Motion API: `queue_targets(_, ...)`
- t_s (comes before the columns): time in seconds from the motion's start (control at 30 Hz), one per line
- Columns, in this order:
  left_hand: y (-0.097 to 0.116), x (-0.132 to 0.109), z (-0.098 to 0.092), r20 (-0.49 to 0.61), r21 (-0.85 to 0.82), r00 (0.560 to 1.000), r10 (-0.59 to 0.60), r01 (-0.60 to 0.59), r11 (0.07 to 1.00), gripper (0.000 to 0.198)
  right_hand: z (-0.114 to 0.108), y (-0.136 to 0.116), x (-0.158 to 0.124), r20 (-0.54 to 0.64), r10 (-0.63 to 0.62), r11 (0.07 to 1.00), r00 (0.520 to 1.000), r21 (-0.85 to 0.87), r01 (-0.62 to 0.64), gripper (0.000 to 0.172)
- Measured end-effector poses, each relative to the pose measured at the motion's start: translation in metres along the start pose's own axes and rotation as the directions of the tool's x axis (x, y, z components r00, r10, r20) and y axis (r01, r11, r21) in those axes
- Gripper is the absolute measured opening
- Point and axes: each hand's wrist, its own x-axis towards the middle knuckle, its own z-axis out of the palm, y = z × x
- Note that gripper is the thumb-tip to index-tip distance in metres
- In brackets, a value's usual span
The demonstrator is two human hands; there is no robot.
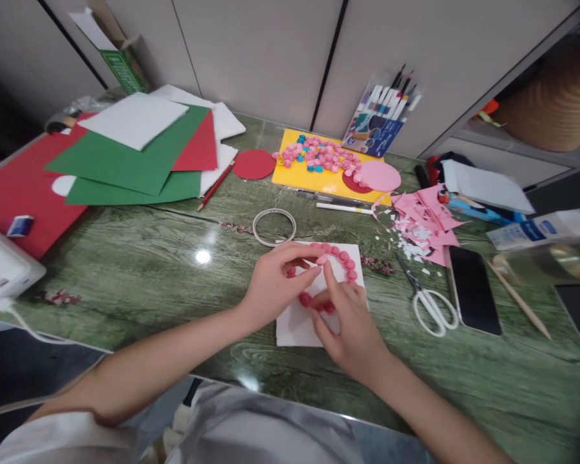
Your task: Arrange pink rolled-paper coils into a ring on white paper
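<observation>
A white sheet (290, 328) lies in front of me with a ring of small round pink pieces (347, 258) on it, partly hidden by my hands. Over the upper part of the ring, my left hand (283, 277) pinches a single pink piece (322, 260) between thumb and index finger. My right hand (352, 316) reaches in from the other side, its index fingertip against that piece. Its thumb stands apart, and the other fingers bend over the sheet. Just behind the sheet lies a roll of thin tape (274, 227).
Behind, a yellow sheet (283, 180) bears many pink, blue and yellow pieces. White-handled scissors (432, 311), a phone (474, 290), a wooden stick (519, 299) and pink paper scraps (425, 216) lie right. Green card (120, 158), a red pencil (216, 185) and a white charger (4, 270) are left.
</observation>
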Motion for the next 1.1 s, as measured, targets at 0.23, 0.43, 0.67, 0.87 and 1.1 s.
queue_targets(0.23,-0.001,0.001,0.0,-0.014,0.162,1.0,0.014,-0.012,0.987,0.021,-0.005,-0.003,-0.003,0.135,0.147,0.911,0.98,0.366,-0.188,0.078)
queue_targets(0.43,-0.003,0.002,0.001,-0.043,0.21,0.999,0.017,-0.007,0.978,0.02,-0.012,-0.006,0.0,0.2,0.186,0.793,0.962,0.547,-0.267,0.074)
queue_targets(0.67,-0.004,0.004,0.0,-0.015,0.161,1.0,0.019,-0.016,0.987,0.022,-0.019,-0.001,0.002,0.284,0.191,0.67,0.94,0.662,-0.336,0.069)
queue_targets(0.87,-0.008,0.005,-0.001,0.007,0.12,1.0,-0.027,0.026,0.992,0.021,-0.027,0.008,0.004,0.32,0.164,0.596,0.933,0.721,-0.352,0.062)
queue_targets(1.1,-0.005,0.008,-0.003,0.032,0.075,0.994,-0.107,0.104,0.992,0.02,-0.033,0.015,0.007,0.324,0.158,0.514,0.933,0.78,-0.358,0.049)
